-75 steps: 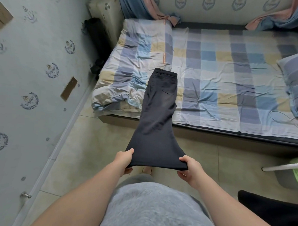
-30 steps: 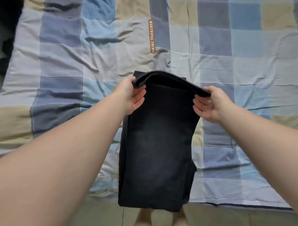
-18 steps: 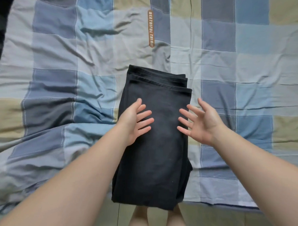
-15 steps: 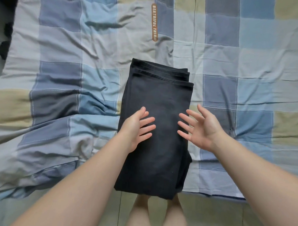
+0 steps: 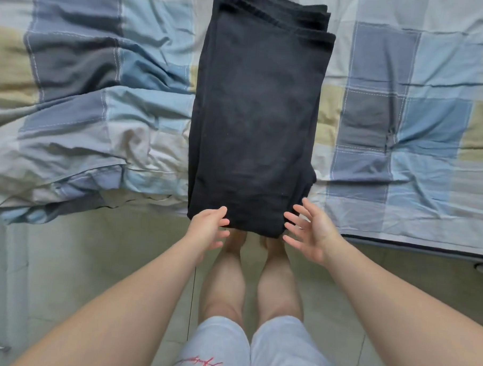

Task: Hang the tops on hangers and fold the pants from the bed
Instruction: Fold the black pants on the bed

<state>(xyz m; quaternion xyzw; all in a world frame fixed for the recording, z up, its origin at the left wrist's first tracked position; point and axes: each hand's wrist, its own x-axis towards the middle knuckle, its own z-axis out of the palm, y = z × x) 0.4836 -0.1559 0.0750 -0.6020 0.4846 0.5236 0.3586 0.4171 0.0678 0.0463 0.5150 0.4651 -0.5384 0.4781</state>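
Observation:
Black pants lie folded in half lengthwise-down on the checked bed cover, their folded lower end hanging just over the near edge of the bed. My left hand is at the lower left corner of the pants, thumb on top of the cloth and fingers loosely spread below the edge. My right hand hovers at the lower right corner with fingers spread and straight, holding nothing. The waistband and hem layers are stacked at the far end.
The bed carries a blue, grey and beige checked cover, and a rumpled quilt bulges to the left of the pants. Pale tiled floor runs below the bed edge. My bare legs and grey shorts stand right in front of the bed.
Both hands slid from the middle of the pants down to the near folded end. The view tilted downward, so the bed edge, floor and my legs now show.

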